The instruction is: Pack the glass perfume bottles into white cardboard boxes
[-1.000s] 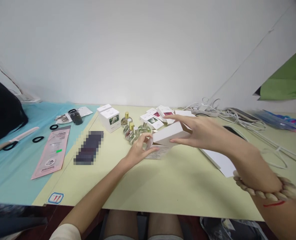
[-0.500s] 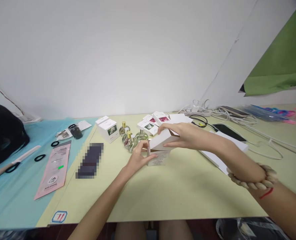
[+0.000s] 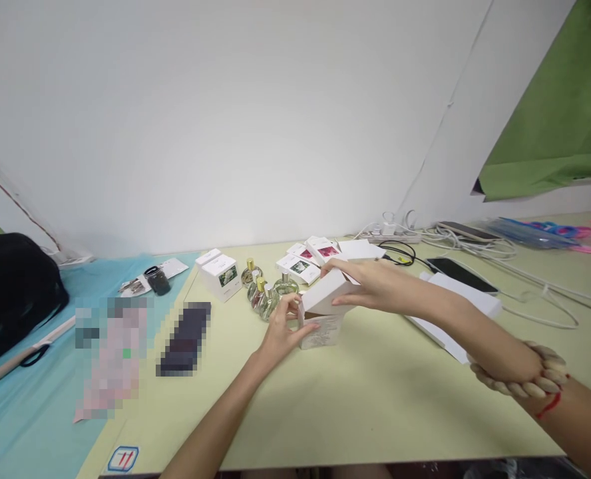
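Observation:
A white carton (image 3: 324,334) with small print on its front stands on the table before me. My left hand (image 3: 281,329) grips its lower part at the left side, thumb across the front. From above and the right, my right hand (image 3: 368,285) holds the white lid (image 3: 325,293) between thumb and fingers. The lid sits tilted, and a dark brown gap shows between it and the lower part. What is inside the carton is hidden. Just behind my left hand are several glass perfume bottles (image 3: 286,283) with gold or silver caps.
White boxes with flower pictures stand at left (image 3: 223,278). Several more cartons (image 3: 300,267) lie behind the bottles. To the right are a white carton piece (image 3: 442,339), a phone (image 3: 460,274) and white cables (image 3: 540,279). A blurred dark rectangle (image 3: 186,338) lies left.
The head view has shifted, so the table appears lower in the picture. Both hands keep their grip on the carton and its lid, which tilts slightly more.

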{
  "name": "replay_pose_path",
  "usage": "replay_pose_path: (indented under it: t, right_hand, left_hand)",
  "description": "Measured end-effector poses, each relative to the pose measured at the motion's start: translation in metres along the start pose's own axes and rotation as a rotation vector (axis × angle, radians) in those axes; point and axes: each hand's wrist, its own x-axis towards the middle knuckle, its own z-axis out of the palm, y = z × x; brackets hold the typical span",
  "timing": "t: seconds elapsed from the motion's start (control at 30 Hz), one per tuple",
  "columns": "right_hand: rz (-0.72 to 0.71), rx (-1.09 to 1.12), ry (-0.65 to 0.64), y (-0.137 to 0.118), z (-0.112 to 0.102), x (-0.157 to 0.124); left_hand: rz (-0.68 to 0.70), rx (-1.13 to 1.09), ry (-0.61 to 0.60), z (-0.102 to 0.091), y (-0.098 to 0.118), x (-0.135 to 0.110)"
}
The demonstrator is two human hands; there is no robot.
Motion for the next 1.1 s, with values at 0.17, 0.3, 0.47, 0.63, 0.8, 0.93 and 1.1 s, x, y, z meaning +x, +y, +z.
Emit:
replay_pose_path:
  t: [0.17,0.3,0.47,0.63,0.8,0.93,1.1]
  right_hand:
    - [-0.031,0.017,0.03,-0.001,-0.002,0.0]
    - [-0.04,0.021,0.039,0.0,-0.002,0.0]
    - [-0.008,0.053,0.053,0.007,0.0,-0.002]
    - [0.0,0.064,0.022,0.009,-0.001,-0.004]
    - [0.003,0.051,0.015,0.005,-0.002,-0.003]
    - [-0.016,0.008,0.019,0.002,-0.001,0.001]
    - [-0.084,-0.057,-0.036,-0.007,-0.006,0.007]
  left_hand:
    - [0.01,0.03,-0.026,0.001,0.0,-0.003]
    - [0.013,0.012,-0.026,0.002,0.0,-0.004]
    - [0.046,0.09,-0.078,-0.002,0.004,-0.002]
    - [0.059,0.271,-0.143,-0.007,0.012,-0.001]
    - [0.052,0.153,-0.066,-0.003,0.008,-0.003]
    - [0.018,0.051,0.009,0.003,0.0,-0.005]
    - [0.001,0.046,-0.024,0.001,0.0,-0.004]
